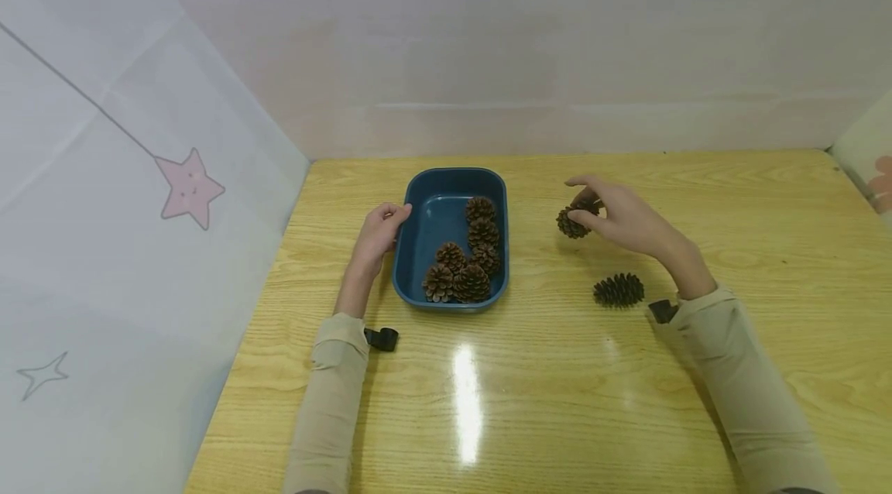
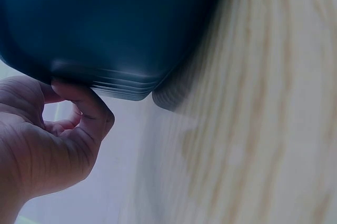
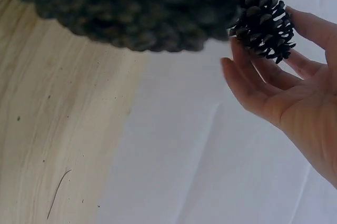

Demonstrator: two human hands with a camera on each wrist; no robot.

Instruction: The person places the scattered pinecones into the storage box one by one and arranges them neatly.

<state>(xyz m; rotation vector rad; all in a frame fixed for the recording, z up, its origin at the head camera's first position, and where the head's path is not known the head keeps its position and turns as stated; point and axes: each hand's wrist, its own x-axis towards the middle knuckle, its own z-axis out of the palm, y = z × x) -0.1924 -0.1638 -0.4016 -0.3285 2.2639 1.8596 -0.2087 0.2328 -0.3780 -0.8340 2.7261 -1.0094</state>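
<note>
In the head view a dark blue tray [image 1: 402, 277] stands on the wooden table with several pine cones [image 1: 471, 283] along its right side and near end. The left hand [image 1: 379, 233] pinches the tray's left rim, thumb on top; in the left wrist view its curled fingers [image 2: 87, 103] touch the outer wall. To the tray's right, the right hand [image 1: 623, 219] holds a pine cone [image 1: 573, 223] between thumb and fingers, above the table. The right wrist view shows that same pine cone [image 3: 263, 21] in the fingers. Another pine cone [image 1: 619, 291] lies below the right hand.
The yellow wood-grain table [image 1: 543, 401] reaches a pale sheet-covered wall [image 1: 474, 53] at the back. On the left stands a white sheet with a pink star [image 1: 192, 189]. Black wrist straps [image 1: 382, 338] sit at both sleeves.
</note>
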